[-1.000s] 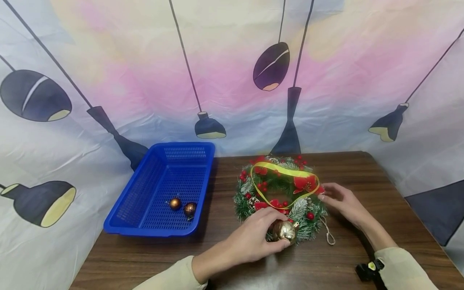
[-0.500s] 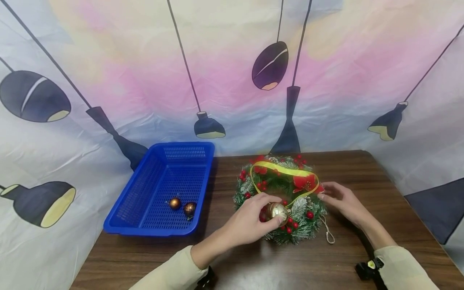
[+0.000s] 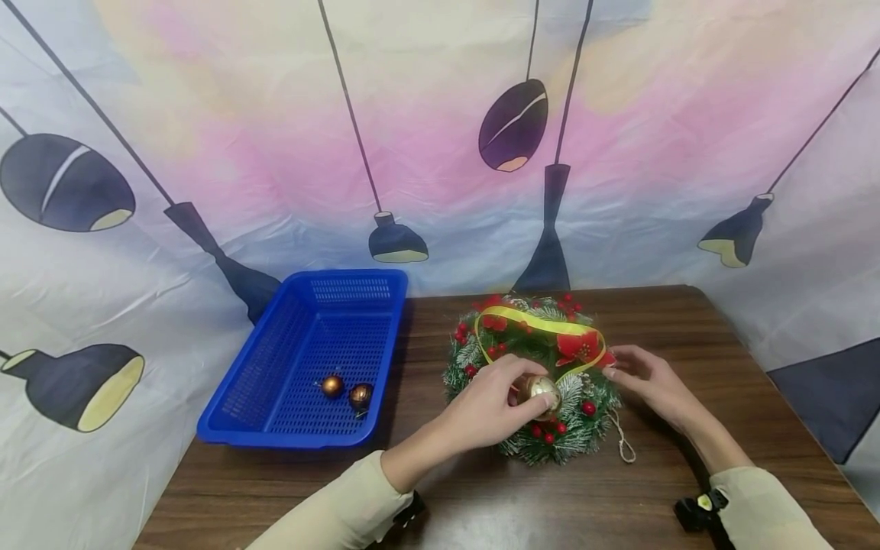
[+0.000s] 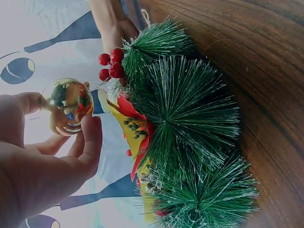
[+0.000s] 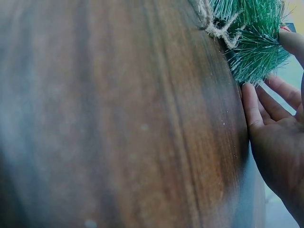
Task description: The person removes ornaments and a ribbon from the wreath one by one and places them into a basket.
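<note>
— What are we holding with our left hand?

— We're pinching the gold bauble in curled fingertips, just above the wreath.

— And our right hand?

— It's lying relaxed, fingers touching the wreath's right edge — grasping nothing. The wreath is lying on the wooden surface, beside the blue basket.

You face a pale cloth backdrop washed in pink and cream, printed with dark hanging lamps. It wraps around behind and beside your hands. Beneath them lies a dark wooden table, evenly lit.
</note>
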{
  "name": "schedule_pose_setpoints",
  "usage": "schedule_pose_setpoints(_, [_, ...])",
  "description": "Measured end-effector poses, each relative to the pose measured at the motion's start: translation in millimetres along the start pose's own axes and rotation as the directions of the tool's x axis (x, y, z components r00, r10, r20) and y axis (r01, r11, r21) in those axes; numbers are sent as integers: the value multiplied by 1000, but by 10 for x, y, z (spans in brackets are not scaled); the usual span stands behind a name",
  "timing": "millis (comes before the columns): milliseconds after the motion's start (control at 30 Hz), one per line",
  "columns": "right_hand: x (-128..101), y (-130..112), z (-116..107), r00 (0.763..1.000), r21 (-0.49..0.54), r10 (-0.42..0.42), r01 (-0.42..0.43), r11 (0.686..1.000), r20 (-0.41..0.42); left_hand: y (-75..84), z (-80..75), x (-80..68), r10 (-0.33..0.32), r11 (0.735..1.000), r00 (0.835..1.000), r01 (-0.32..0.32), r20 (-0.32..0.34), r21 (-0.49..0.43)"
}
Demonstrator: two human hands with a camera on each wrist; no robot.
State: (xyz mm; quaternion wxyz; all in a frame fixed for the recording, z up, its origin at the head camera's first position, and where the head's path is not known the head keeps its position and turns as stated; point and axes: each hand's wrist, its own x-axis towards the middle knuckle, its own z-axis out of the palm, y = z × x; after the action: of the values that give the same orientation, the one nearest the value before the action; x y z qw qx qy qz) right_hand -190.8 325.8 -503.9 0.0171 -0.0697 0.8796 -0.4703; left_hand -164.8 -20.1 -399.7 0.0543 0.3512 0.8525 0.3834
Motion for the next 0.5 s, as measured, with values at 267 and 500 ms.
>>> schedule_pose_setpoints(267, [8,-13,-4,1000,-1,-17,17,1000,3,-45,-14,9,-16,998,1000,17,17,-65])
schedule_pose_setpoints(500, [-2,-10,1,1000,-5,-10,10,1000,0,17,8,64,-36,993,998,42,54,-107])
